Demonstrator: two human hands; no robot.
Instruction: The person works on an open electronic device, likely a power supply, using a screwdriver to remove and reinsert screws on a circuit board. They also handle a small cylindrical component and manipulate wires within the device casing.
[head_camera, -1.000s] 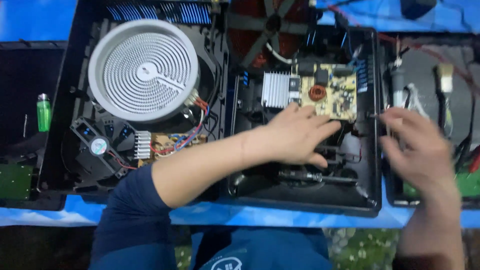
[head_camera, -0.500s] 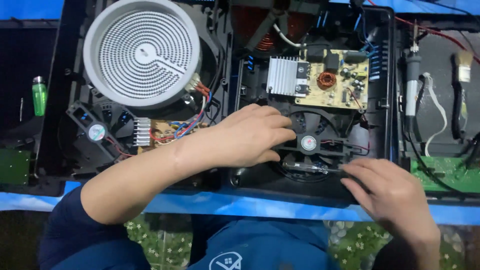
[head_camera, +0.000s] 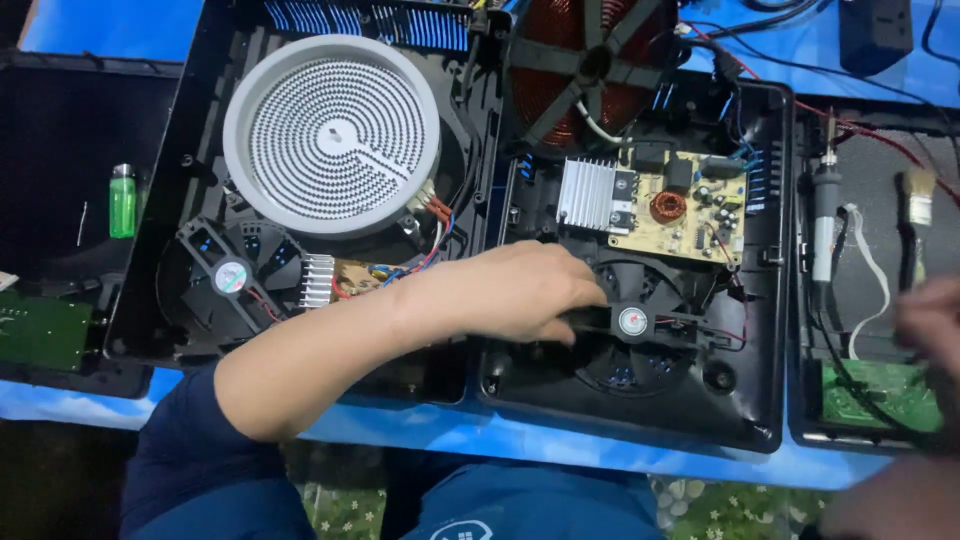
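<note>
An opened black two-burner cooker (head_camera: 760, 400) lies on a blue table. My left hand (head_camera: 520, 290) reaches across it, fingers curled on the frame of the black cooling fan (head_camera: 632, 322) in the right compartment. Above the fan sit a yellow circuit board (head_camera: 680, 212) and a silver heat sink (head_camera: 585, 193). My right hand (head_camera: 930, 318) is blurred at the right edge, over a green circuit board (head_camera: 870, 392); whether it holds anything cannot be told.
A round grey ceramic heating element (head_camera: 332, 135) and a second fan (head_camera: 232, 277) fill the left compartment. A copper coil (head_camera: 590, 60) lies at the top. On the right tray lie a soldering iron (head_camera: 824, 215) and a brush (head_camera: 915, 215). A green lighter (head_camera: 122, 200) lies at the left.
My right hand has left the fan's lower right side and moved out to the right edge over the green board. My left hand stays on the fan.
</note>
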